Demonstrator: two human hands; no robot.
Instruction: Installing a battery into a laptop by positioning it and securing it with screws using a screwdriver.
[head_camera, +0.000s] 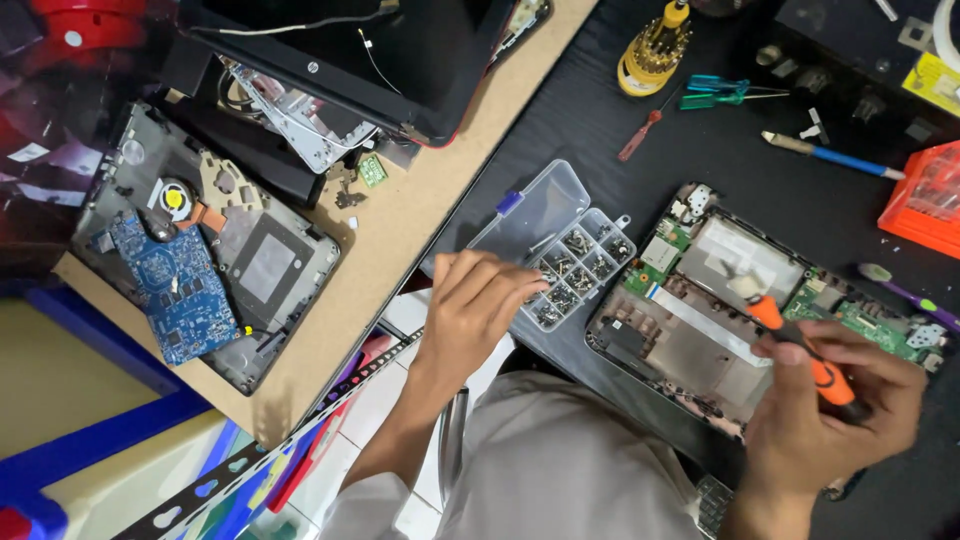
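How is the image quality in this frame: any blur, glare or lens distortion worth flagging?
Head view: light is even and shadows are soft. The left hand over the clear screw box is slightly motion-blurred. The right hand on the orange screwdriver is sharper. There is mild glare on the box lid, and the wide lens bends the wooden board edges.

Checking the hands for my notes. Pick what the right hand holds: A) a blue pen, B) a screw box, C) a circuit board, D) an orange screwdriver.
D: the right hand grips the orange screwdriver over the opened laptop, while the left hand reaches into the screw box.
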